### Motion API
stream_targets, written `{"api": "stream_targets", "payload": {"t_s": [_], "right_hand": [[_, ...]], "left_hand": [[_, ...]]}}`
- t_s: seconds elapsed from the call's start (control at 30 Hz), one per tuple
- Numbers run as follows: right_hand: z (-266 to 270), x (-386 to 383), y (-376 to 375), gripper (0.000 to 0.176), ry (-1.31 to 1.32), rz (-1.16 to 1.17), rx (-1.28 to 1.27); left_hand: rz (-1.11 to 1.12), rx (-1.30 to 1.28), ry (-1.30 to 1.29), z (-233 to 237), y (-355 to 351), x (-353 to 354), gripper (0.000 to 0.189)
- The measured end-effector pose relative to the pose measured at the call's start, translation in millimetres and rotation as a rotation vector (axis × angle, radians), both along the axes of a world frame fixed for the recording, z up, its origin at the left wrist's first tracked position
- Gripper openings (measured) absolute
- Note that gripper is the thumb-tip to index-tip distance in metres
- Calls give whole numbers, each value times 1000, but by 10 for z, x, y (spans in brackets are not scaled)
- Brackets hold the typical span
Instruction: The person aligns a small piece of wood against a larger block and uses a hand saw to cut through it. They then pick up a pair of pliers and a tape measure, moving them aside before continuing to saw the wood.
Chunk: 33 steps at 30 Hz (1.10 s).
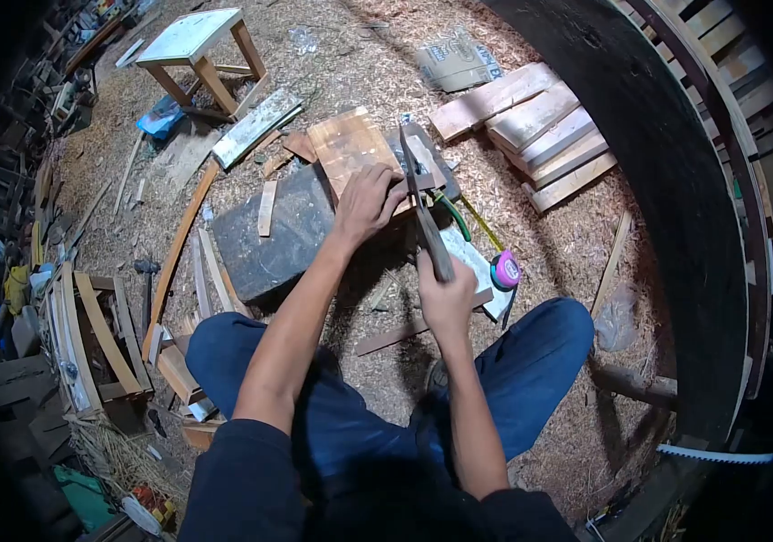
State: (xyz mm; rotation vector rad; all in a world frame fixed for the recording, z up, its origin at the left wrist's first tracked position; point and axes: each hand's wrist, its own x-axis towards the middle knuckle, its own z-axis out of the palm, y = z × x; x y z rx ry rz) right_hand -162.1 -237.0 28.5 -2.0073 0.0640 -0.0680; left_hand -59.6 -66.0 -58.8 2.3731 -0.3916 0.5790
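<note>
My right hand (448, 287) is wrapped round the handle of a handsaw (416, 191). Its long dark blade points away from me, seen almost edge-on, so the teeth do not show. The blade crosses a short brown wood strip (426, 182) at the right side of a wooden block (350, 144). My left hand (368, 204) lies over the block and holds the strip just left of the blade; its fingers partly hide the strip. Beneath the block is a dark, worn slab (274, 230).
Right of the saw lie a pink tape measure (505, 270) and a green-handled tool (452, 217). Stacked boards (540, 126) and flattened cardboard (459, 61) sit farther off. A small table (192, 38) stands far left. A large dark beam (657, 135) curves along the right. Shavings cover the floor.
</note>
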Motion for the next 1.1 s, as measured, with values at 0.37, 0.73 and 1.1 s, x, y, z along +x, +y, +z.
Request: {"api": "stream_targets", "payload": {"t_s": [0.37,0.73,1.1], "right_hand": [[-26,141,28,28,1,-5,10],[-15,161,91,26,-9,-1,-8],[300,-80,14,29,34,64,-74]], "left_hand": [[18,-16,15,36,-44,-27,27],[59,-40,44,51,-6,-39,27],[86,-2,-19,28,-8,-16,27]]}}
